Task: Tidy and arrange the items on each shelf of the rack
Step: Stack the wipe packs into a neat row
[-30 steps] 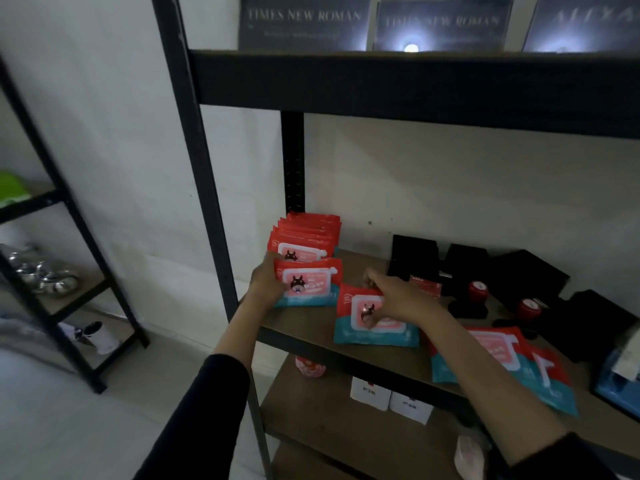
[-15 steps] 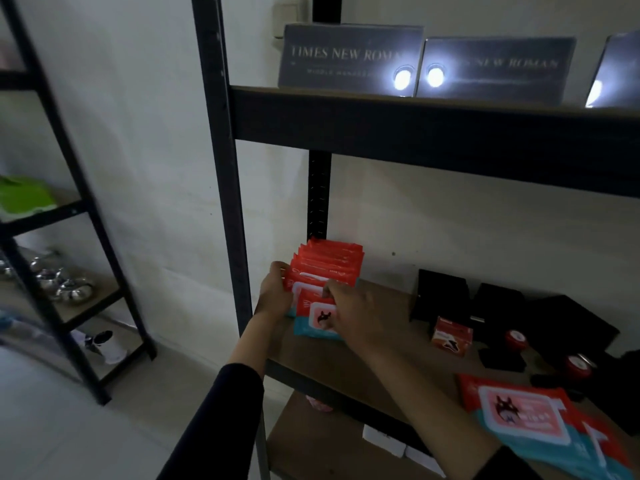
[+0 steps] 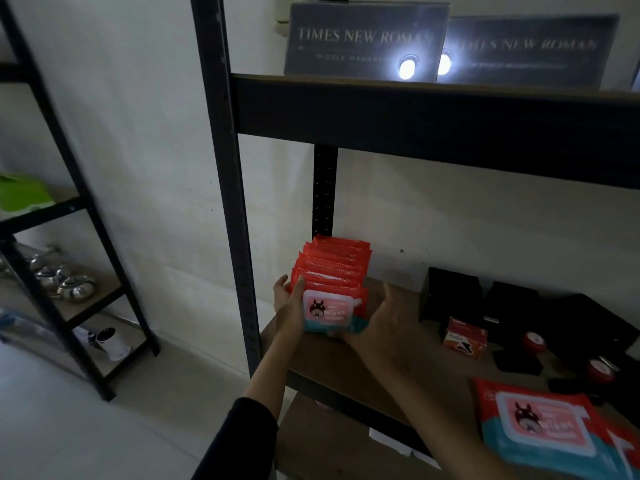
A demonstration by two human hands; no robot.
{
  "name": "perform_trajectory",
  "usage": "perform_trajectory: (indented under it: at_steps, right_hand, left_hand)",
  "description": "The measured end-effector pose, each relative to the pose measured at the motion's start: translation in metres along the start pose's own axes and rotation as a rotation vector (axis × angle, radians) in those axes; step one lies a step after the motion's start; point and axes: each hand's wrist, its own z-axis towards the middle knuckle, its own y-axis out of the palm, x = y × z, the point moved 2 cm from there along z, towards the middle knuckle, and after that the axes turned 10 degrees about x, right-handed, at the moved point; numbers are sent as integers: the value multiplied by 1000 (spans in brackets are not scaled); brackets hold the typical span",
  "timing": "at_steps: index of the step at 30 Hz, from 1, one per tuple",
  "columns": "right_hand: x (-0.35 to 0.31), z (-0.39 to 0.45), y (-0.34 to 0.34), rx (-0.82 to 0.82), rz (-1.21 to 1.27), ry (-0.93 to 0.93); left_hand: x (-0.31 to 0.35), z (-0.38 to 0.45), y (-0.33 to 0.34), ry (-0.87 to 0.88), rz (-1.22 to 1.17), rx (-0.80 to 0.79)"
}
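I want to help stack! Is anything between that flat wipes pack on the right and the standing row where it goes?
Nothing visible. The shelf board lies bare between the flat wipes pack and the standing row; the small red box sits farther back.

It's dim in here. Two small white lights [image 3: 407, 67] glare off the dark signs [image 3: 363, 43] up top, washing out the lettering. The shelf [image 3: 433, 112] below sits in deep shadow, black items barely readable. Uprights bow outward near the edges; everything looks soft.
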Motion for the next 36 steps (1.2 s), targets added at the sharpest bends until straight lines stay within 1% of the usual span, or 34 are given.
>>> perform_trajectory:
  at_steps: [2,4,6,8,10,14,20,22,24,26,27,30,32,34,36]
  right_hand:
    - [11,7,13,-212,54,57]
    - [-10,-6,7,-247,167,83]
    - [-27,-19,6,-174,353,88]
    - [-35,-31,13,-74,425,77]
    - [-47,-38,16,1,401,90]
    - [-55,-35,16,78,410,21]
    - [-45,-29,23,56,375,-15]
    - [-45,-30,7,78,377,-31]
    - [-50,-34,-16,89,398,-49]
    - [-46,-36,-40,137,421,-93]
    - [-44,-37,-56,179,391,-111]
    - [-30,-39,-103,346,360,-184]
    - [-16,-43,-136,444,327,-233]
    - [-1,-50,-170,542,301,-252]
    - [16,-59,-201,634,272,-268]
  left_hand:
    - [-7,4,2,4,37,18]
    - [-10,5,4,21,59,23]
    - [-10,5,4,40,38,30]
    - [-9,6,4,65,14,34]
    - [-7,9,5,103,10,25]
    - [-3,16,7,115,9,28]
    - [-7,21,4,126,43,13]
    - [-3,18,6,134,82,61]
    - [3,11,9,212,157,160]
    - [11,-1,14,353,208,243]
    - [15,-9,18,431,221,268]
    - [27,-36,37,641,278,305]
    - [25,-56,57,684,290,261]
    - [14,-84,78,722,314,184]
    - [-2,-116,97,726,328,36]
